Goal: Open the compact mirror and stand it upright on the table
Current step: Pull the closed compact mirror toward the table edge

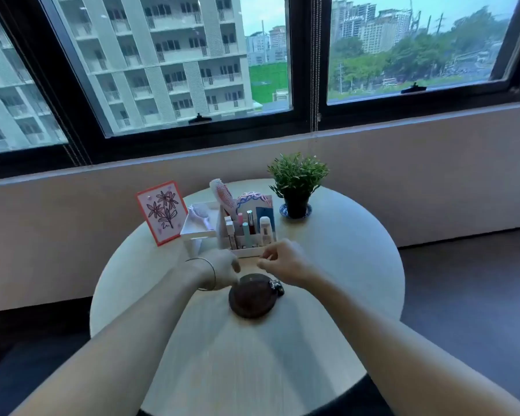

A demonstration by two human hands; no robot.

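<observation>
A round dark brown compact mirror (252,296) lies flat and closed on the pale round table (336,265), with a small dark clasp at its right edge. My left hand (221,265), with a thin bracelet at the wrist, hovers just beyond the compact's far left rim, blurred, fingers loosely curled and holding nothing. My right hand (282,261) hangs above the compact's far right side with the fingers loosely bent and nothing in them. Neither hand clearly touches the compact.
Beyond the hands stands a white organizer (246,232) with several cosmetics and a pink comb. A white tray (197,225) and a flower card (162,212) are at the far left. A potted plant (296,183) stands at the far right. Wall and windows lie behind.
</observation>
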